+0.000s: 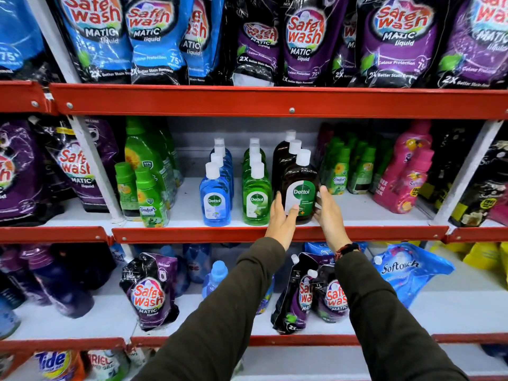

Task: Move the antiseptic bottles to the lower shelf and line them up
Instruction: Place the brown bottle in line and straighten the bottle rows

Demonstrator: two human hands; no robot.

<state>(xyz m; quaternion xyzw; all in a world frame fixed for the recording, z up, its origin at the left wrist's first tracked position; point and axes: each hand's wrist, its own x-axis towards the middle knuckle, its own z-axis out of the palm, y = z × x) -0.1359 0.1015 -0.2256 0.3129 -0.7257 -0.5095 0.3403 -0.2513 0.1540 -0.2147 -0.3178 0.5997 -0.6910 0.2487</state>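
Observation:
Three rows of Dettol antiseptic bottles with white caps stand on the middle shelf [357,213]: blue [215,200], green [256,199] and brown [301,188]. The front brown bottle stands upright at the shelf's front edge. My left hand [281,220] presses its left side, thumb across the label. My right hand [328,213] presses its right side. Both hands hold this one bottle between them. More brown bottles line up behind it.
Green Comfort bottles [149,196] stand left of the Dettol rows, more green ones and pink bottles [404,174] to the right. The lower shelf [110,317] holds Safewash pouches [149,292], a blue bottle [217,276] and a blue Softouch pouch [406,270]. Red shelf rails [192,235] run across.

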